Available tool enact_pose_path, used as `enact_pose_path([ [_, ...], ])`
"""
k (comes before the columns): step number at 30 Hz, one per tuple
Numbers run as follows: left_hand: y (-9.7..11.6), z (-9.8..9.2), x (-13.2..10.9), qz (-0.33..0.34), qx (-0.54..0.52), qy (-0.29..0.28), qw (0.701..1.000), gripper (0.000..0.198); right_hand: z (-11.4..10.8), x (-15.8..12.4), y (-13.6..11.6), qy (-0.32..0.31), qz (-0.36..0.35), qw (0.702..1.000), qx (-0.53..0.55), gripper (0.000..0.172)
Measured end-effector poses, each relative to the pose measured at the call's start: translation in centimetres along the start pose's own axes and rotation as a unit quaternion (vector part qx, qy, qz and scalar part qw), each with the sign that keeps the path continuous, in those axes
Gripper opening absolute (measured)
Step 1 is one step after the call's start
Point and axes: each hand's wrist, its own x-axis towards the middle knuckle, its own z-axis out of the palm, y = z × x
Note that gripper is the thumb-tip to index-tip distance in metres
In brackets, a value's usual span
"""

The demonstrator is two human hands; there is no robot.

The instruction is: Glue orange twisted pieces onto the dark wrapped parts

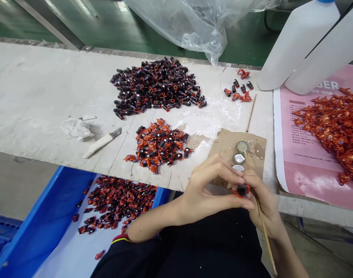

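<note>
Close to my body, my left hand [205, 189] pinches a small black-and-orange plastic part [241, 190] between thumb and fingers. The part's dark round opening faces up toward me. My right hand [265, 204] meets it from the other side, fingertips at the part. A thin wooden stick [268, 247] runs through my right hand, its upper end near a bottle cap [243, 146]. That cap contains a pale substance. Beside it a second bottle cap [239, 158] and a white disc [238, 168] lie on a piece of cardboard [257, 143].
Black parts [159, 87] form a large heap behind a smaller mixed pile [163, 144]. Orange pieces [335, 131] cover a pink sheet [304, 166] at right, below white jugs [300, 42]. A knife [102, 143] lies left. A blue bin [34, 231] below holds joined parts.
</note>
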Motion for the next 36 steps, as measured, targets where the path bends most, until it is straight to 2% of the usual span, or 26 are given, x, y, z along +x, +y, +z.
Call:
enact_pose_path([
  [8,-0.42,-0.31,-0.26,0.020,-0.003,-0.042,0.999,0.019,-0.49,-0.14,-0.29,0.051,-0.047,0.995,-0.072,0.028],
  [17,-0.29,-0.26,-0.02,-0.012,-0.031,-0.041,0.999,0.021,-0.66,0.28,-0.48,0.083,-0.124,0.976,-0.160,0.042],
  [22,-0.49,-0.34,-0.12,-0.022,-0.045,-0.044,0.998,0.022,-0.69,0.31,-0.40,0.089,-0.137,0.969,-0.188,0.045],
  [25,-0.57,-0.36,-0.09,-0.031,-0.046,-0.047,0.997,0.024,-0.74,0.31,-0.45,0.089,-0.126,0.969,-0.194,0.039],
  [31,-0.52,-0.15,0.08,-0.034,-0.045,-0.047,0.997,0.027,-0.67,0.03,-0.38,0.048,-0.065,0.980,-0.182,0.016],
  [36,-0.50,-0.20,0.02,-0.032,-0.033,-0.054,0.998,0.031,-0.52,-0.09,-0.47,0.042,-0.040,0.989,-0.134,0.014],
])
